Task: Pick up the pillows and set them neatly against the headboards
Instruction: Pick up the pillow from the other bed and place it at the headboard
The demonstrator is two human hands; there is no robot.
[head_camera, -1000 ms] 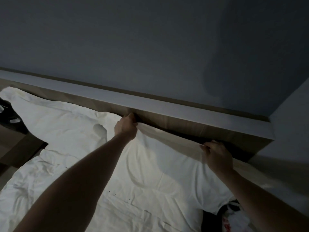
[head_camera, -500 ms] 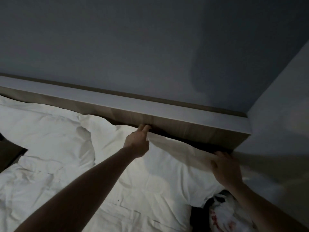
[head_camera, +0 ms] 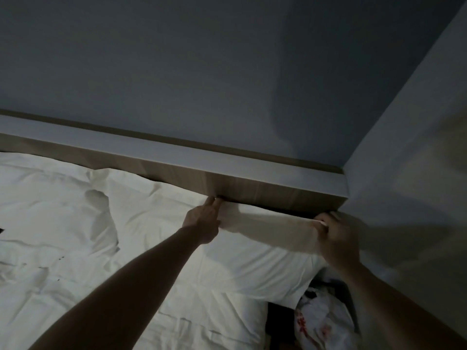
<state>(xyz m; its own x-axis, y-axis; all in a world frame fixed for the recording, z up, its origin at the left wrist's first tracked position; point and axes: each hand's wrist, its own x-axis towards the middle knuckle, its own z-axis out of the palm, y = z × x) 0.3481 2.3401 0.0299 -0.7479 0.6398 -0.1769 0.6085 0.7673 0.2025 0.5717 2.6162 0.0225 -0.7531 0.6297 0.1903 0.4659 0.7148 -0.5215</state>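
Observation:
A white pillow [head_camera: 247,258] lies against the wooden headboard [head_camera: 265,192] at the right end of the bed. My left hand [head_camera: 203,219] grips the middle of the pillow's top edge, with two fingers pointing at the headboard. At the pillow's far right corner, close to the side wall, my right hand [head_camera: 336,238] pinches the same top edge. A second white pillow [head_camera: 50,198] rests to the left, also along the headboard. The room is dim.
A rumpled white duvet [head_camera: 75,286] covers the bed below the pillows. A white plastic bag with red print [head_camera: 321,322] sits in the dark gap between the bed and the right wall [head_camera: 417,173]. A grey ledge [head_camera: 177,155] tops the headboard.
Both hands have moved right along the pillow's top edge and toward the headboard. The view has swung right, so the corner wall now shows more.

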